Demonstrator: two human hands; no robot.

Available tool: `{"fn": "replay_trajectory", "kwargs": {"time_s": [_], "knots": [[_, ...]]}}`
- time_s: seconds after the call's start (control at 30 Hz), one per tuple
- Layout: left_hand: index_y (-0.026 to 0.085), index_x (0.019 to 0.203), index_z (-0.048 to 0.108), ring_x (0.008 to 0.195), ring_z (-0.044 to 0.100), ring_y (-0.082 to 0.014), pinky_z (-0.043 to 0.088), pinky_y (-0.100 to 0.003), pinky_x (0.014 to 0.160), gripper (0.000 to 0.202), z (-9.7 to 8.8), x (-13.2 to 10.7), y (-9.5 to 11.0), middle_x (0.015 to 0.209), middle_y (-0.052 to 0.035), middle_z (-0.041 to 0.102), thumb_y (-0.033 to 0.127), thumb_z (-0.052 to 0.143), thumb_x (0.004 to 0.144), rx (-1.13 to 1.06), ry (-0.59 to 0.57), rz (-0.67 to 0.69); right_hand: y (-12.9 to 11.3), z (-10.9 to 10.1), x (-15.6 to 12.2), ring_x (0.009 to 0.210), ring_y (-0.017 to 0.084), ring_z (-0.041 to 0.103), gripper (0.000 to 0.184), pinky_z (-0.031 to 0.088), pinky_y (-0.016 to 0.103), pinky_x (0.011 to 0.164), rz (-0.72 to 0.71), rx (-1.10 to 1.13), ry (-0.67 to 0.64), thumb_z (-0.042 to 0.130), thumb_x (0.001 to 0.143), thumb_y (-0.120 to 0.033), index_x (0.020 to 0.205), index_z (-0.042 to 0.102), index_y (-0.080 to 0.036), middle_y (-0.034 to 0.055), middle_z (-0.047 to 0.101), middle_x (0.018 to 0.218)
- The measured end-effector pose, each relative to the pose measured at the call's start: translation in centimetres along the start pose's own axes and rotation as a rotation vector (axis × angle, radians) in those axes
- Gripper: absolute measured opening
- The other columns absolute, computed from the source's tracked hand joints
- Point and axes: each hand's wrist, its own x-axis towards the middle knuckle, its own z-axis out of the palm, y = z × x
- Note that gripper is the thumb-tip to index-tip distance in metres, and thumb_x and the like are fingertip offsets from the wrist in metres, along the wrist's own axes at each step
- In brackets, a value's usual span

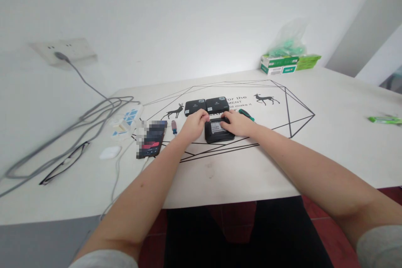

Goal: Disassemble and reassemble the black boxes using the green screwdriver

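A flat black box (220, 135) with rounded corners lies on the table, a printed label facing up. My left hand (195, 125) is closed, its fingertips bunched at the box's far left corner. Whatever those fingers may pinch is too small to make out. From the right, my right hand (238, 123) reaches over the box, its thumb and fingers on the box's top and far edge. Just beyond, two similar black boxes, a left one (195, 107) and a right one (217, 104), sit side by side. A green-handled tool (246, 114) lies partly behind my right hand.
Left of my hands lie a screwdriver (174, 127) and a phone (153, 139). Farther left are a power strip (127, 120), a white case (110, 152), glasses (64, 163) and looped grey cable (75, 122). Green and white boxes (279, 63) stand at the back right.
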Motion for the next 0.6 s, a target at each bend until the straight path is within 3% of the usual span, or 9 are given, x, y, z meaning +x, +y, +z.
{"fn": "replay_trajectory", "kwargs": {"time_s": [0.17, 0.27, 0.43, 0.6], "knots": [[0.023, 0.091, 0.064, 0.091, 0.068, -0.0270, 0.050, -0.039, 0.087, 0.018, -0.2, 0.0, -0.1, 0.089, -0.0057, 0.074, 0.025, 0.049, 0.102, 0.070, -0.013, -0.009, -0.1, -0.1, 0.0, 0.117, 0.027, 0.070, 0.042, 0.049, 0.034, 0.105, 0.006, 0.001, -0.007, 0.051, 0.106, -0.043, 0.136, 0.064, -0.016, 0.0174, 0.067, 0.132], [0.023, 0.095, 0.065, 0.097, 0.067, -0.0270, 0.051, -0.039, 0.090, 0.017, -0.1, -0.1, 0.0, 0.097, -0.0070, 0.075, 0.026, 0.050, 0.102, 0.045, 0.009, 0.001, -0.2, -0.2, -0.1, 0.116, 0.026, 0.070, 0.042, 0.050, 0.034, 0.105, 0.002, 0.000, -0.002, 0.051, 0.106, -0.042, 0.136, 0.064, -0.016, 0.0174, 0.067, 0.133], [0.023, 0.097, 0.067, 0.102, 0.066, -0.0257, 0.051, -0.038, 0.094, 0.020, 0.0, -0.2, 0.5, 0.102, -0.0054, 0.075, 0.031, 0.050, 0.104, -0.012, -0.088, 0.085, -0.1, -0.1, -0.1, 0.118, 0.026, 0.069, 0.040, 0.050, 0.034, 0.104, -0.004, 0.002, 0.004, 0.051, 0.105, -0.040, 0.133, 0.065, -0.015, 0.0176, 0.067, 0.133], [0.023, 0.092, 0.066, 0.099, 0.067, -0.0256, 0.050, -0.038, 0.094, 0.018, -1.5, -0.1, 0.1, 0.101, -0.0053, 0.077, 0.026, 0.050, 0.101, 0.010, 0.027, -0.008, 0.2, 0.0, 0.1, 0.117, 0.028, 0.070, 0.043, 0.050, 0.036, 0.106, 0.000, 0.015, -0.003, 0.051, 0.106, -0.043, 0.137, 0.063, -0.016, 0.0178, 0.066, 0.135]]}}
